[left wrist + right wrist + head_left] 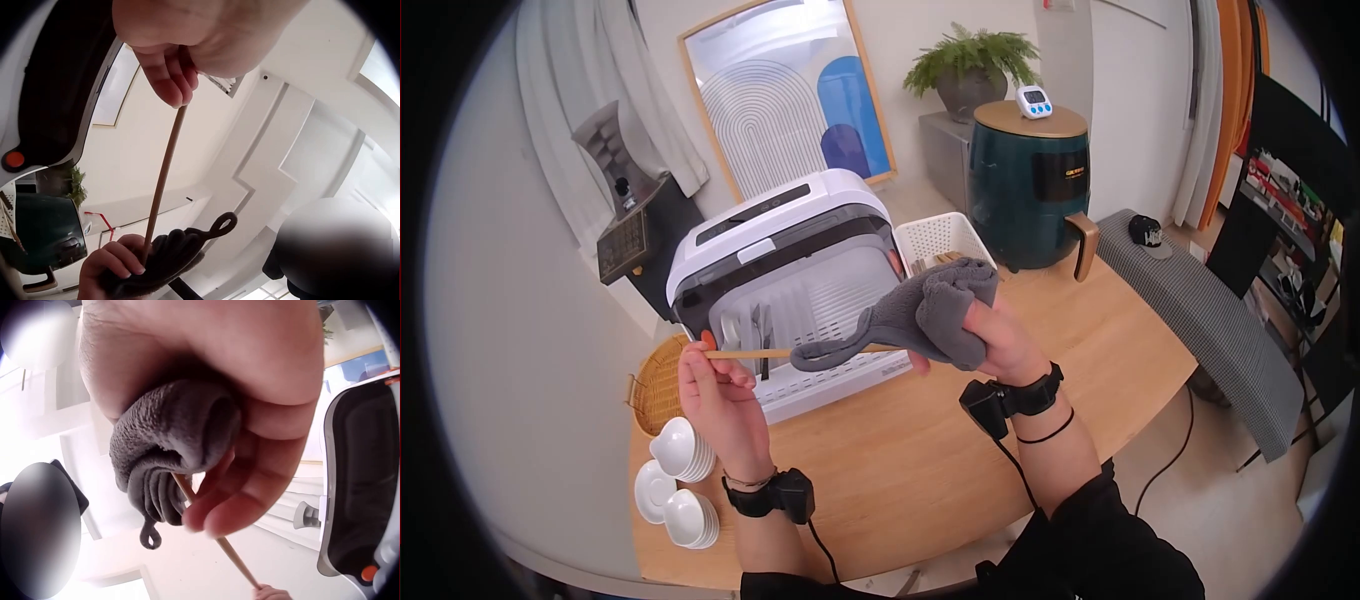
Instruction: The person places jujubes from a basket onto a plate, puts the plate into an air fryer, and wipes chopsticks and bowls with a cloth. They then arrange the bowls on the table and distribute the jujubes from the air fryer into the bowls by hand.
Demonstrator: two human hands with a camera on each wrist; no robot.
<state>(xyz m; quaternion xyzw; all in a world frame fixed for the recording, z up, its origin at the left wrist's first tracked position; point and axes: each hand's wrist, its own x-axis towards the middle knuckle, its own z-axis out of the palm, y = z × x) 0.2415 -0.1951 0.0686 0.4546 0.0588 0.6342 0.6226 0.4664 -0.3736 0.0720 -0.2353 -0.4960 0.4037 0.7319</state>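
A thin wooden stick [750, 354] is held between both hands. The left hand [725, 405] pinches its left end with thumb and fingertips, also seen in the left wrist view, where the stick [165, 169] runs down to the other hand. The right hand [1005, 345] grips a bunched grey cloth [940, 305] wrapped against the stick's other part. In the right wrist view the cloth [172, 431] fills the palm, its loop hanging loose, and the fingers curl around cloth and stick. The stick's right end is hidden by the cloth and hand.
Behind the hands stands a white countertop appliance [830, 190] with its lid raised and utensils inside. A white perforated basket [940, 235] and a green air fryer [1025, 190] are to its right. White bowls [690, 520] and a wicker basket [658, 385] sit at left on the wooden table [880, 500].
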